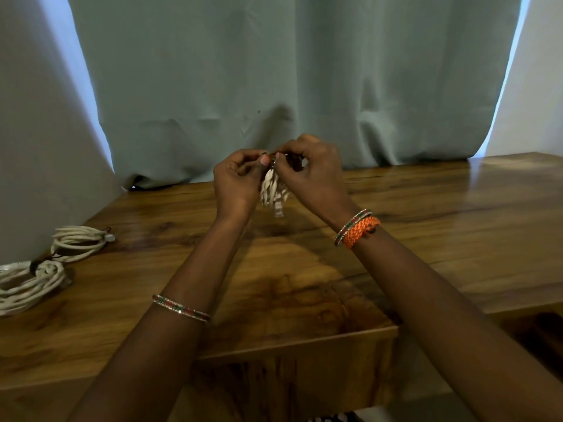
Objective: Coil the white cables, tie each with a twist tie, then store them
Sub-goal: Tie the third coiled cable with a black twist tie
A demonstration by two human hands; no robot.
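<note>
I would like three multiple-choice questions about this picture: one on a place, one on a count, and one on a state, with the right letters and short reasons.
1. Where do the finished cable coils lie?
A. On the table's left side
B. On the table's right side
C. On the floor

2. How many coils lie there?
A. One
B. Two
C. Four

3. What are the hands doing?
A. Resting flat on the table
B. Pulling the curtain
C. Holding a coil above the table

Answers: 1 A, the near coil and the far coil lie on the table at its left; 2 B, only these two show; 3 C, the left hand and right hand pinch the top of the held coil.
</note>
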